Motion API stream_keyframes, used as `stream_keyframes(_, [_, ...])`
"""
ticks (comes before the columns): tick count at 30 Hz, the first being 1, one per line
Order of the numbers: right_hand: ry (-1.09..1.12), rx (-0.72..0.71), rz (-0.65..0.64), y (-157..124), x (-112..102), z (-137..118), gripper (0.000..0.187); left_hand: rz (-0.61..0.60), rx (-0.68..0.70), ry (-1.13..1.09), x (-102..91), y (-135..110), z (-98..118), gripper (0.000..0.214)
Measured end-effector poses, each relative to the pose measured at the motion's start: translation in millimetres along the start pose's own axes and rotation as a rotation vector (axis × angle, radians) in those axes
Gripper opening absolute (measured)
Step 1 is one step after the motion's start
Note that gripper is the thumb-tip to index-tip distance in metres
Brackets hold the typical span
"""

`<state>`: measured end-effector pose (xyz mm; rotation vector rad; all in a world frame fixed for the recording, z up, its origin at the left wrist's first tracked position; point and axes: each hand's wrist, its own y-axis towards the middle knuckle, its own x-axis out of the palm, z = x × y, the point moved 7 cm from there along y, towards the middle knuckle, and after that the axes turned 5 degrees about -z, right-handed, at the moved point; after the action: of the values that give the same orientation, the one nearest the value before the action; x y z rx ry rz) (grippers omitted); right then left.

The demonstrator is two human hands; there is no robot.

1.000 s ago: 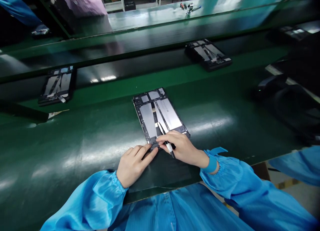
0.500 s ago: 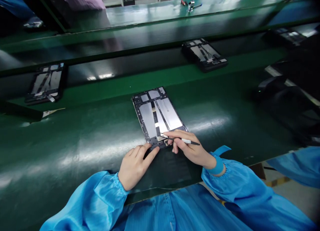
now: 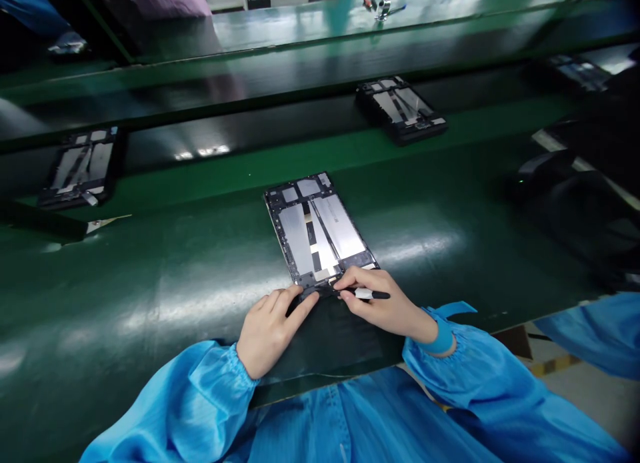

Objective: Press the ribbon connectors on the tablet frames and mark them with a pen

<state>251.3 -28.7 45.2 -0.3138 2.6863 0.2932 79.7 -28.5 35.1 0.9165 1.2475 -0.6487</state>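
Note:
An opened tablet (image 3: 320,233) lies back-side up on the green bench (image 3: 150,303), its silver battery cells and dark boards showing. My left hand (image 3: 273,329) rests flat on the bench, fingers stretched forward and touching the tablet's near left corner. My right hand (image 3: 383,306) is closed on a thin black-and-white pen-like tool (image 3: 363,293), held almost level, with its tip at the tablet's near edge. Both arms wear blue sleeves; a blue strap circles the right wrist.
Two more opened tablets lie on the dark conveyor belt behind, one at the left (image 3: 83,166) and one at the right (image 3: 400,107). Small metal tools (image 3: 380,6) sit on the far bench. Dark equipment (image 3: 585,189) fills the right side.
My right hand has turned the tool from upright to nearly level and drawn it to the tablet's near edge. The two tablets on the belt have drifted left. My left hand has stayed put.

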Motion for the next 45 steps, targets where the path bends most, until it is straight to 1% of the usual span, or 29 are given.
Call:
stream_keyframes(4, [-0.015,0.042,-0.018,-0.9,-8.0,4.8,0.010,0.008,0.006,-0.008,1.9,-1.6,-0.6,0.036])
stream_keyframes(8, [-0.037,0.107,0.010,-3.9,-18.2,12.0,0.009,0.021,0.009,-0.011,3.8,-2.4,-1.2,0.036])
stream_keyframes(10, [-0.022,0.148,0.001,-5.6,-19.2,15.9,0.008,0.030,0.015,-0.006,4.3,-2.8,-1.2,0.036])
stream_keyframes(13, [0.153,0.251,-0.032,-9.1,-14.7,24.6,0.012,0.021,0.016,-0.006,5.8,-3.2,-2.0,0.036])
stream_keyframes(16, [0.350,0.338,-0.011,-12.7,-10.6,31.0,0.016,-0.001,0.015,-0.009,7.6,-3.4,-2.7,0.037])
stream_keyframes(18, [0.375,0.367,-0.008,-13.4,-9.2,31.9,0.015,-0.001,0.018,-0.010,7.5,-3.5,-2.6,0.037])
stream_keyframes(21, [0.366,0.400,-0.041,-11.0,-8.9,30.3,0.015,0.008,0.020,-0.010,6.7,-3.4,-2.3,0.037])
stream_keyframes(25, [0.431,0.441,-0.092,-3.6,-10.0,28.3,0.019,0.010,0.020,-0.014,6.9,-3.4,-2.0,0.037])
stream_keyframes(27, [0.458,0.444,-0.114,0.3,-9.0,28.5,0.020,0.003,0.018,-0.018,7.8,-3.4,-2.2,0.037])
stream_keyframes(30, [0.457,0.415,-0.106,5.2,-7.7,30.1,0.023,-0.003,0.013,-0.016,8.5,-3.6,-3.1,0.038])
stream_keyframes(35, [0.275,0.363,-0.069,9.7,-11.6,31.4,0.022,0.001,0.013,-0.020,8.0,-4.2,-3.5,0.038])
stream_keyframes(41, [0.149,0.286,-0.087,15.9,-16.5,22.6,0.014,0.007,0.019,-0.034,7.5,-3.8,-2.4,0.038])
stream_keyframes(45, [0.085,0.268,-0.106,18.0,-16.1,21.9,0.015,0.002,0.019,-0.030,8.0,-3.2,-2.1,0.039])
